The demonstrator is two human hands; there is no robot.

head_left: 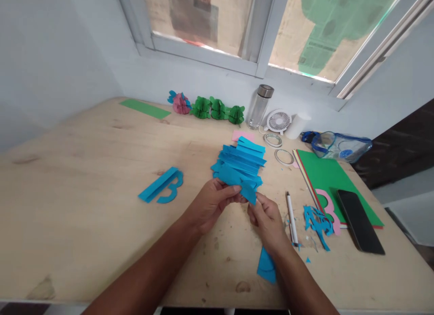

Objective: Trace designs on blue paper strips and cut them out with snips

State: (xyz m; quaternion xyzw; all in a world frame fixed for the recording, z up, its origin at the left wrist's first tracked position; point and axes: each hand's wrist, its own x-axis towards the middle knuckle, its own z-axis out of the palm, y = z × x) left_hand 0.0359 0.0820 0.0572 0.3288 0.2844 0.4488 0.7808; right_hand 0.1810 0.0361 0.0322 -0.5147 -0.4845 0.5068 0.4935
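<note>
My left hand [217, 199] pinches a piece of blue paper [249, 191], its thumb lying on top. At the lower right corner of that paper, my right hand [267, 217] is closed with thumb and finger together on the edge; whether it holds anything else is hidden. Just beyond both hands lies a heap of folded blue paper pieces [240, 159]. Another blue paper strip [266, 265] shows partly beneath my right forearm. To the left rest a folded blue strip [158, 184] and a scalloped blue cutout [172, 193].
On the right are a white pen [292, 220], blue scraps [318, 222], coloured sheets [328, 170], a pink cutout [328, 206] and a phone [361, 222]. Behind stand a glass bottle [260, 107], small fan [278, 121], tape rolls [284, 157], clear pouch [341, 146] and green paper ornaments [218, 108].
</note>
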